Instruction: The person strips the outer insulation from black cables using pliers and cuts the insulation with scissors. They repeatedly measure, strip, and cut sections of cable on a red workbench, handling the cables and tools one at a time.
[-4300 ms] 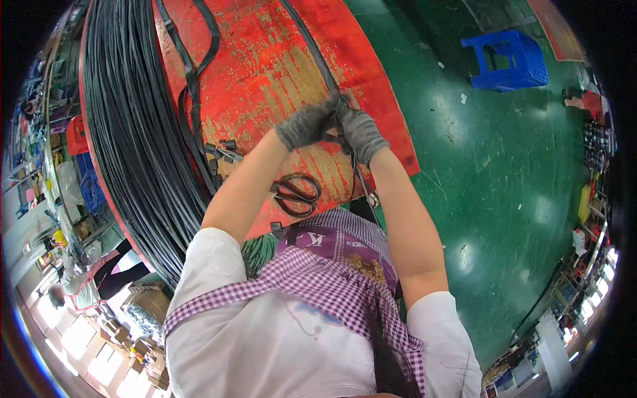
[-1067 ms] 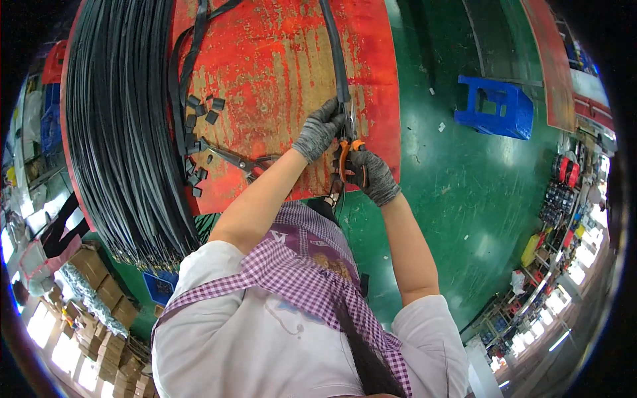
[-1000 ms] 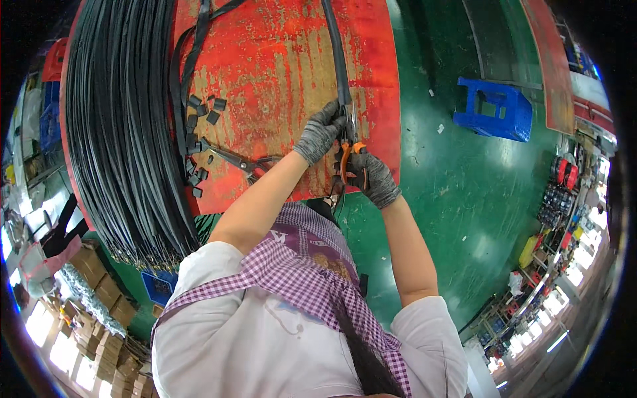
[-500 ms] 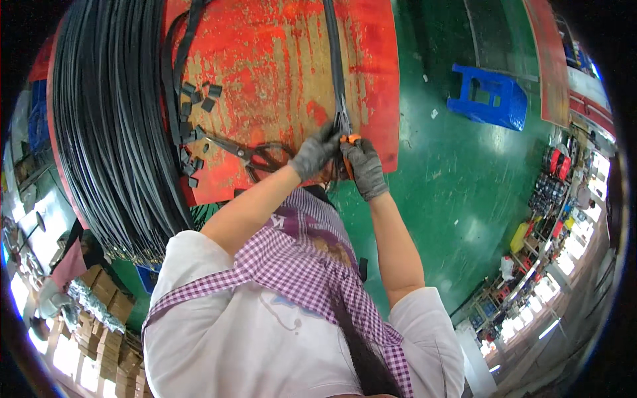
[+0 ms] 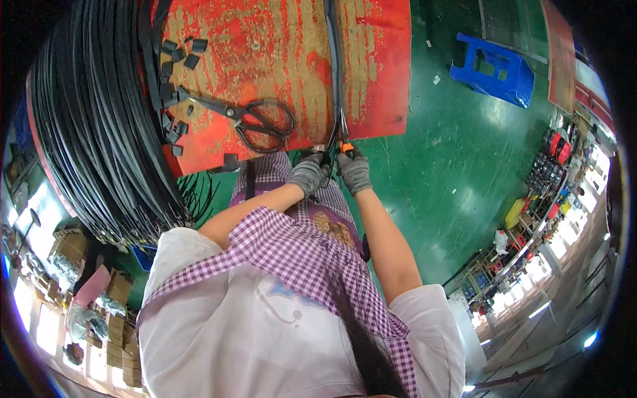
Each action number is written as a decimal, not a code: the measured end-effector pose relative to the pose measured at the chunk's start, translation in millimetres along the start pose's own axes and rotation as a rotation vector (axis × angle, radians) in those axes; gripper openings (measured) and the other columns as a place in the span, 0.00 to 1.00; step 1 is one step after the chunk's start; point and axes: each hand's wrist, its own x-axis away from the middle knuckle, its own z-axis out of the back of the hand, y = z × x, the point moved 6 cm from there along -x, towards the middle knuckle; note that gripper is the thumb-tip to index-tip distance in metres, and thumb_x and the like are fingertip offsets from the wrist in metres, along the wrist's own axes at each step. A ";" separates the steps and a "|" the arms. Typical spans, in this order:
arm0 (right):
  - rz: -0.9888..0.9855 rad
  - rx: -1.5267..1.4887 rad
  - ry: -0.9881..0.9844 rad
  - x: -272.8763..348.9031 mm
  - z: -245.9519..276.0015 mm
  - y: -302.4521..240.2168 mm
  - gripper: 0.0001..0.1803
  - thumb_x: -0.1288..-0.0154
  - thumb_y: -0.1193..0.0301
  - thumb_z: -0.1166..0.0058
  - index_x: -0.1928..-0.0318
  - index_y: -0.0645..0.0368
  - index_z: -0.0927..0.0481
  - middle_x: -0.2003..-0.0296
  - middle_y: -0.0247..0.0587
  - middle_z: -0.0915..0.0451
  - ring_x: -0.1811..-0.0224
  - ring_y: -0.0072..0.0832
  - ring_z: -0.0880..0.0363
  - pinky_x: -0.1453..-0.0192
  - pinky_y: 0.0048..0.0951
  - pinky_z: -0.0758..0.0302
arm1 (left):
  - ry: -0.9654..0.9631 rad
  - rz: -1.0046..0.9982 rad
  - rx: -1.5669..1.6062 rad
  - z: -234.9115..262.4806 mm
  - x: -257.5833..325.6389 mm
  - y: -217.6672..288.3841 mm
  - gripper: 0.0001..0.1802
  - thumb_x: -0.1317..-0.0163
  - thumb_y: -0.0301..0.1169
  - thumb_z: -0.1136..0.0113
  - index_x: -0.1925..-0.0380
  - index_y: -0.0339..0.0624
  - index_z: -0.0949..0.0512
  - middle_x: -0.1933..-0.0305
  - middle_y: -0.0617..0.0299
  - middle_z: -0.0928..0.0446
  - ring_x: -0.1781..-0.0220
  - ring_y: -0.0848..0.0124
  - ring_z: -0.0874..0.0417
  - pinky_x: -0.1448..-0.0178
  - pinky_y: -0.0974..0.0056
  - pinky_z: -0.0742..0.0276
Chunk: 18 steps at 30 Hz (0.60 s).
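Scuffed red worktop (image 5: 292, 66) is carrying a black cable bundle (image 5: 99, 132), then scissors (image 5: 237, 118). Rightward, the left hand (image 5: 310, 175) is pressing its fingers around the near end of a black strip (image 5: 335, 60), which is running lengthwise away across the worktop; just beside, the right hand (image 5: 355, 170) is gripping an orange-handled tool (image 5: 346, 147).

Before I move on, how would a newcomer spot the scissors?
Find the worn red table. Towards the person, between the bundle of black straps and the gloved left hand, lie the scissors. Their big dark looped handles set them apart from the small black pieces near their tips.
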 end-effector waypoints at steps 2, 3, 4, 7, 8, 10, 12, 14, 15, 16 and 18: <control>-0.058 0.038 -0.013 0.0 0.3 4.1 0.16 0.52 0.75 0.56 0.60 0.66 0.35 0.69 0.41 0.27 0.68 0.23 0.30 0.64 0.22 0.34 | 0.024 -0.025 -0.036 -9.9 -3.6 -10.0 0.15 0.52 0.37 0.54 0.67 0.40 0.29 0.63 0.51 0.28 0.61 0.56 0.29 0.59 0.61 0.33; 0.029 0.036 0.016 0.1 0.1 1.3 0.16 0.51 0.74 0.57 0.59 0.66 0.36 0.70 0.40 0.27 0.68 0.26 0.30 0.65 0.23 0.34 | 0.003 -0.017 -0.096 -14.5 -4.8 -14.3 0.15 0.52 0.37 0.53 0.66 0.40 0.29 0.63 0.51 0.28 0.61 0.56 0.29 0.58 0.61 0.33; 0.087 0.095 0.022 -1.1 -0.6 0.6 0.15 0.51 0.74 0.58 0.60 0.65 0.36 0.70 0.39 0.27 0.69 0.26 0.30 0.65 0.24 0.34 | -0.011 -0.009 -0.156 -17.4 -4.9 -16.1 0.16 0.53 0.36 0.52 0.65 0.41 0.30 0.63 0.52 0.28 0.60 0.56 0.29 0.57 0.60 0.34; 0.215 0.251 0.025 -7.3 -0.5 7.9 0.13 0.50 0.72 0.59 0.63 0.64 0.35 0.72 0.41 0.28 0.69 0.33 0.30 0.65 0.27 0.35 | 0.261 -0.029 0.035 -3.4 9.2 -9.4 0.14 0.53 0.36 0.52 0.66 0.43 0.29 0.64 0.52 0.28 0.62 0.56 0.28 0.59 0.59 0.33; 0.289 0.317 0.047 -10.2 0.7 9.9 0.11 0.50 0.72 0.59 0.65 0.63 0.34 0.73 0.43 0.28 0.70 0.34 0.30 0.66 0.27 0.34 | 0.326 0.008 0.122 -1.5 16.8 -8.6 0.13 0.52 0.36 0.52 0.66 0.43 0.29 0.64 0.52 0.28 0.62 0.56 0.28 0.59 0.59 0.33; 0.399 0.427 0.109 -20.1 2.8 15.0 0.09 0.50 0.71 0.59 0.69 0.63 0.32 0.75 0.46 0.28 0.70 0.38 0.30 0.67 0.28 0.34 | 0.479 -0.007 -0.014 4.8 22.7 -2.1 0.13 0.55 0.36 0.51 0.68 0.44 0.28 0.65 0.52 0.28 0.63 0.56 0.28 0.60 0.59 0.33; 0.549 0.377 0.176 -27.7 6.6 18.9 0.10 0.51 0.68 0.59 0.75 0.64 0.30 0.79 0.49 0.28 0.73 0.42 0.29 0.70 0.33 0.34 | 0.697 -0.069 -0.032 -0.6 31.6 -4.7 0.13 0.56 0.36 0.50 0.68 0.45 0.28 0.65 0.52 0.28 0.62 0.57 0.28 0.59 0.59 0.33; 0.456 0.391 0.145 -44.5 7.2 31.8 0.14 0.50 0.65 0.62 0.77 0.64 0.29 0.79 0.50 0.28 0.73 0.43 0.29 0.70 0.35 0.34 | 0.658 0.124 -0.010 -29.7 27.4 -39.4 0.13 0.57 0.36 0.50 0.69 0.46 0.27 0.65 0.53 0.28 0.61 0.57 0.28 0.58 0.60 0.33; 0.441 0.448 0.121 -53.7 5.6 32.5 0.16 0.50 0.63 0.63 0.77 0.63 0.29 0.79 0.51 0.28 0.72 0.43 0.28 0.70 0.36 0.34 | 0.678 0.185 -0.007 -44.9 23.6 -59.1 0.13 0.57 0.37 0.50 0.69 0.47 0.27 0.65 0.53 0.28 0.60 0.57 0.29 0.58 0.60 0.33; 0.428 0.372 0.127 -60.9 6.1 32.5 0.13 0.50 0.64 0.61 0.78 0.61 0.30 0.82 0.45 0.30 0.79 0.36 0.31 0.76 0.33 0.35 | 0.735 0.216 -0.078 -59.6 21.6 -79.3 0.14 0.57 0.37 0.50 0.68 0.48 0.27 0.64 0.53 0.28 0.60 0.57 0.29 0.58 0.60 0.33; 0.400 0.228 0.129 -70.0 5.1 30.7 0.08 0.51 0.66 0.58 0.80 0.57 0.33 0.89 0.35 0.35 0.91 0.23 0.37 0.89 0.26 0.39 | 0.923 0.221 -0.154 -79.6 18.8 -125.0 0.16 0.56 0.38 0.51 0.65 0.49 0.28 0.62 0.54 0.29 0.58 0.58 0.29 0.56 0.61 0.34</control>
